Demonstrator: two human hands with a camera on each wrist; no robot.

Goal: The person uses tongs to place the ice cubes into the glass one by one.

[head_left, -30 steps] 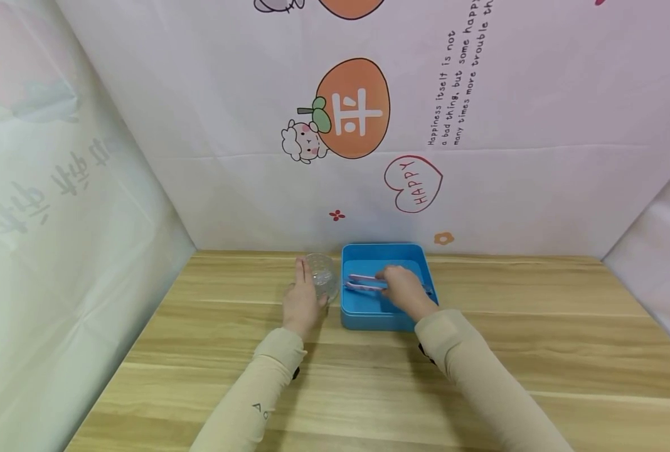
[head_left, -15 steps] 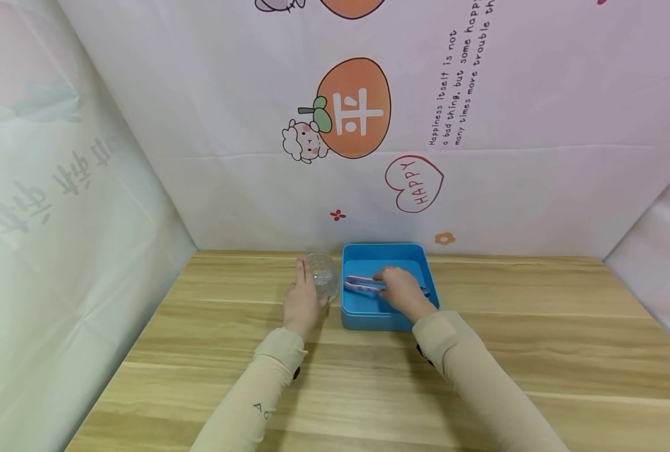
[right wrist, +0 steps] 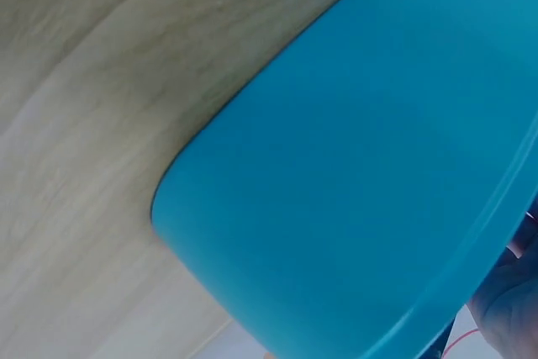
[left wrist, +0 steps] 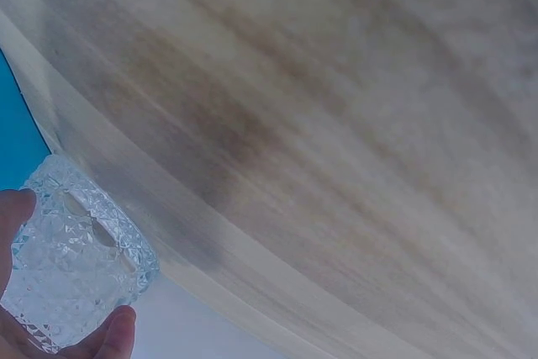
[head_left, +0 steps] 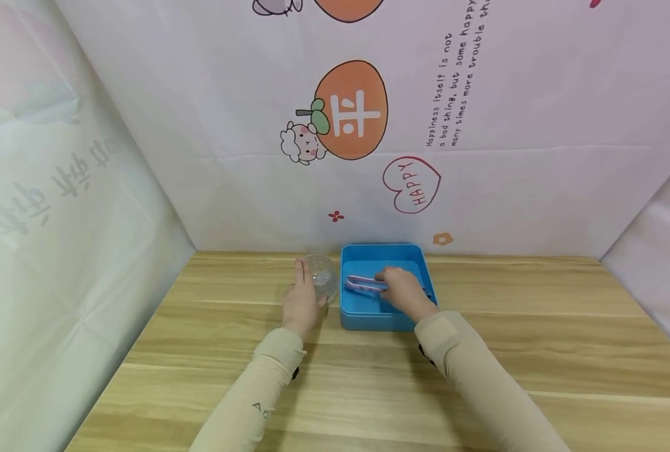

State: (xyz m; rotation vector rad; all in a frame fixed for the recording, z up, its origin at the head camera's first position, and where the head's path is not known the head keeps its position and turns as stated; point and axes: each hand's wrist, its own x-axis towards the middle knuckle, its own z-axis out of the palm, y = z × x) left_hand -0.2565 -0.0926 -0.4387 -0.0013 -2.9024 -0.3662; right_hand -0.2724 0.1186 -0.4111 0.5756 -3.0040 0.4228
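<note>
In the head view my left hand [head_left: 301, 304] grips a clear glass cup [head_left: 325, 276] on the table, just left of a blue box [head_left: 388, 322]. The left wrist view shows the cup's [left wrist: 71, 262] faceted wall between thumb and fingers. Inside the box, my right hand [head_left: 404, 292] pinches pink-and-purple tongs [head_left: 363, 284] by their middle. Their tips point left, close together, near the box's left wall. What lies between the tips, if anything, is too small to tell. In the right wrist view the box's outer wall [right wrist: 336, 166] hides most of that hand [right wrist: 511, 308].
The wooden table [head_left: 357, 389] extends in front of and to both sides of the box. A white printed cloth [head_left: 244, 201] stands right behind box and cup. Another pale sheet [head_left: 81, 251] borders the table's left side.
The tongs' tips have come closer together under my right hand's squeeze. My left hand and the cup have stayed in place.
</note>
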